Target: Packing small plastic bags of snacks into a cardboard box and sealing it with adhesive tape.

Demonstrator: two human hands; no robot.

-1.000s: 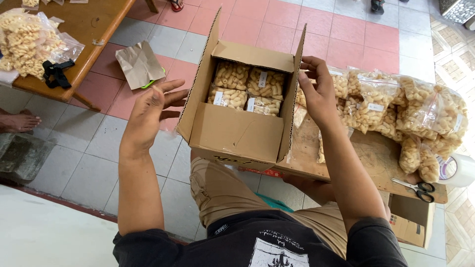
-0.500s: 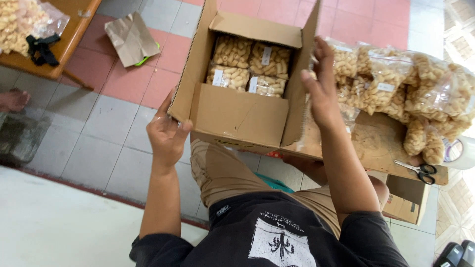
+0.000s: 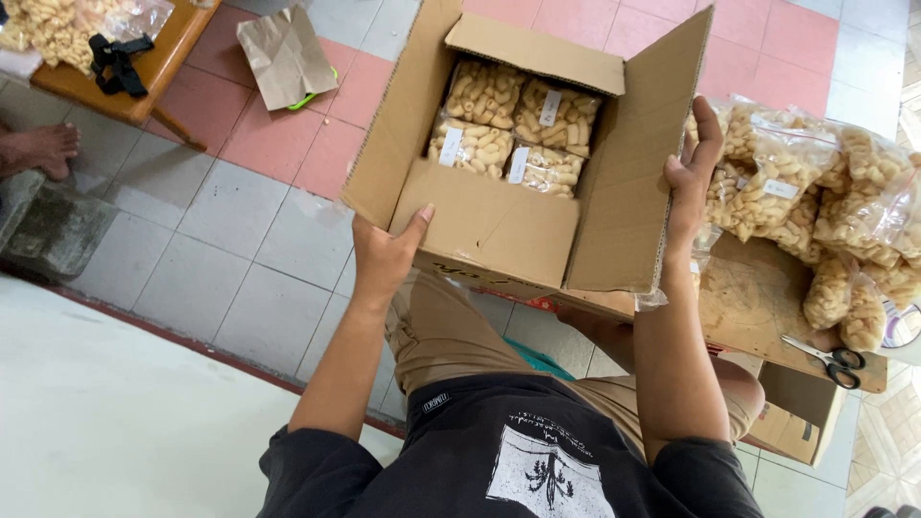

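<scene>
An open brown cardboard box [image 3: 480,225] rests over my lap, its flaps standing up. Inside lie several clear bags of pale curled crackers [image 3: 513,125] with small white labels. My left hand [image 3: 384,254] grips the box's near left corner, thumb laid on the near flap. My right hand [image 3: 693,177] presses flat against the outside of the raised right flap [image 3: 638,173], fingers pointing up.
More bags of crackers [image 3: 825,211] are piled on flat cardboard [image 3: 758,307] to the right, with scissors [image 3: 830,357] near its edge. A wooden table [image 3: 158,67] with crackers stands top left, a brown paper bag [image 3: 286,56] on the tiled floor, a person's bare foot [image 3: 38,149] at the left.
My left hand dropped from the air and took hold of the box's near left corner. The box came closer and lower toward me. My right hand stayed on the right flap.
</scene>
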